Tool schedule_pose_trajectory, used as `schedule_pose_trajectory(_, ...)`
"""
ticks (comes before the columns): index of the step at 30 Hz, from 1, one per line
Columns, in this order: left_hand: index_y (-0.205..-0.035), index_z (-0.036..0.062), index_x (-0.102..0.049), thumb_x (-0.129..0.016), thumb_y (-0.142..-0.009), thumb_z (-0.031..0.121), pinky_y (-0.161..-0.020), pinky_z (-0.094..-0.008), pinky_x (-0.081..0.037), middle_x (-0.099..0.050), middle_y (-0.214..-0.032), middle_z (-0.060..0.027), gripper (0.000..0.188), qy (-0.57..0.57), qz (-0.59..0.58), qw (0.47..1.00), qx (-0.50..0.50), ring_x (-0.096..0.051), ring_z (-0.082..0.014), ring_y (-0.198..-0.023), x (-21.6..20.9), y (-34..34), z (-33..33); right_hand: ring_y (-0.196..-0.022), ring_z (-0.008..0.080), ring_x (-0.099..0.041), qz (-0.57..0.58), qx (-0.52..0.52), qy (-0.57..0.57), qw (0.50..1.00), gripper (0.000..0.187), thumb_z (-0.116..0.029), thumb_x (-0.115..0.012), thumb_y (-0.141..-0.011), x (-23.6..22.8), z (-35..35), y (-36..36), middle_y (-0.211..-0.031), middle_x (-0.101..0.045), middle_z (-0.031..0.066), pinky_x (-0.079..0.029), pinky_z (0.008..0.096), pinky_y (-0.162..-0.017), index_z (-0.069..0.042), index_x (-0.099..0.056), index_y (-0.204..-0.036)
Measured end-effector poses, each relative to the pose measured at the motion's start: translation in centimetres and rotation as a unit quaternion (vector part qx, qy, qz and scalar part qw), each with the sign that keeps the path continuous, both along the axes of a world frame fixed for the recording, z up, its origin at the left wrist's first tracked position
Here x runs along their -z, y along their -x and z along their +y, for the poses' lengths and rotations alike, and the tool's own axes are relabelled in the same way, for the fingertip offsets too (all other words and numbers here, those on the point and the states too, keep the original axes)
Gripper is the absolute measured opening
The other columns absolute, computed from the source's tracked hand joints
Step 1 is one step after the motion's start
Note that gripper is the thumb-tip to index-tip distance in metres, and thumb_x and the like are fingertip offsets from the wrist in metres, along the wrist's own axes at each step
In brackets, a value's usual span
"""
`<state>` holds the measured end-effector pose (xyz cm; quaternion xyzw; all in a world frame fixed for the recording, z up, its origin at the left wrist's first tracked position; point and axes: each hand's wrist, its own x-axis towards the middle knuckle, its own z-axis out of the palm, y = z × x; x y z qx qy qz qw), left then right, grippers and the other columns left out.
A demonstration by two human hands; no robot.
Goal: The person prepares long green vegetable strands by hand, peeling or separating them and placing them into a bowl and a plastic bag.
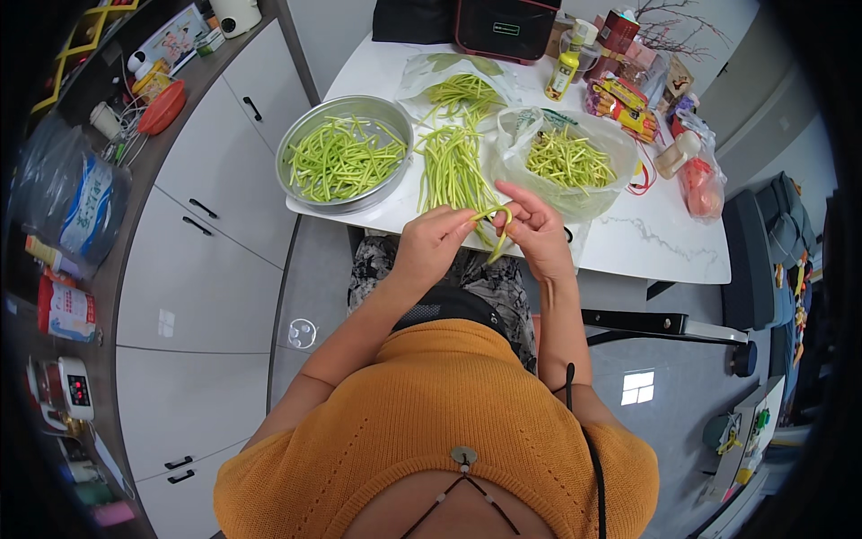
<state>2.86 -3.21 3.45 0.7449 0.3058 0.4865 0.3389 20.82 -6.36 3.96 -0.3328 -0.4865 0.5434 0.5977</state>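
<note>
"What are your fingers doing?"

"My left hand pinches a thin, bent green stalk between thumb and fingertips. My right hand grips it too, one finger stretched clear."

"Where's that?"

"Over the front edge of the white, grey-veined tabletop, by a loose pile of long green stalks. The round silver metal pan of cut stalks sits at the front left corner."

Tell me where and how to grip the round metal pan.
Grip the metal pan two-handed by its rim, at opposite left and right sides, coming from the near side. It is wide and round and holds many green stems, so a one-sided grip would probably tip it.
</note>
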Motion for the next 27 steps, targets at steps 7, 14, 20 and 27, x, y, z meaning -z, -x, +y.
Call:
schedule_pose_trajectory(7,-0.094,-0.0002,-0.063,-0.061,-0.08,0.007,-0.055,-0.0297,-0.041,-0.055,-0.069,-0.0119,0.016,0.005,0.0,1.0,0.004,-0.054,-0.0223,-0.06,-0.3,0.0,-0.2,-0.073,0.0051,-0.055,-0.05,0.05,0.027,0.997,0.026,-0.009,-0.064,-0.08,-0.1,-0.2,0.1,-0.084,-0.062,0.0009,-0.042,0.0171,-0.067,-0.002,-0.062,-0.105)
schedule_pose_trajectory(14,-0.1,-0.001,-0.061,-0.059,-0.082,0.007,-0.055,-0.0243,-0.04,-0.058,-0.072,-0.0055,0.02,0.106,-0.019,0.993,0.047,-0.051,-0.0123,-0.06,0.2,-0.2,0.0,-0.068,0.0046,-0.051,-0.025,0.105,0.018,0.994,0.018,-0.009,-0.061,-0.083,1.1,0.5,0.1,-0.081,-0.061,-0.0002,-0.041,0.018,-0.062,-0.002,-0.063,-0.099)
schedule_pose_trajectory(20,-0.107,-0.0024,-0.058,-0.057,-0.084,0.009,-0.056,-0.0184,-0.04,-0.059,-0.077,-0.0008,0.025,0.248,-0.083,0.962,0.077,-0.049,-0.0057,-0.062,0.3,0.2,0.3,-0.069,0.0053,-0.051,0.027,0.121,0.034,0.992,0.025,-0.01,-0.059,-0.084,0.1,0.5,0.1,-0.084,-0.06,0.001,-0.042,0.0179,-0.063,-0.002,-0.059,-0.107)
schedule_pose_trajectory(27,-0.095,-0.0007,-0.063,-0.062,-0.079,0.007,-0.058,-0.0201,-0.04,-0.057,-0.079,-0.0038,0.018,0.093,-0.026,0.994,0.044,-0.05,-0.0088,-0.065,0.8,-0.1,0.7,-0.072,0.0043,-0.052,-0.007,0.149,-0.005,0.989,0.026,-0.007,-0.06,-0.084,0.6,0.8,0.0,-0.086,-0.061,0.0009,-0.041,0.0171,-0.062,-0.002,-0.056,-0.108)
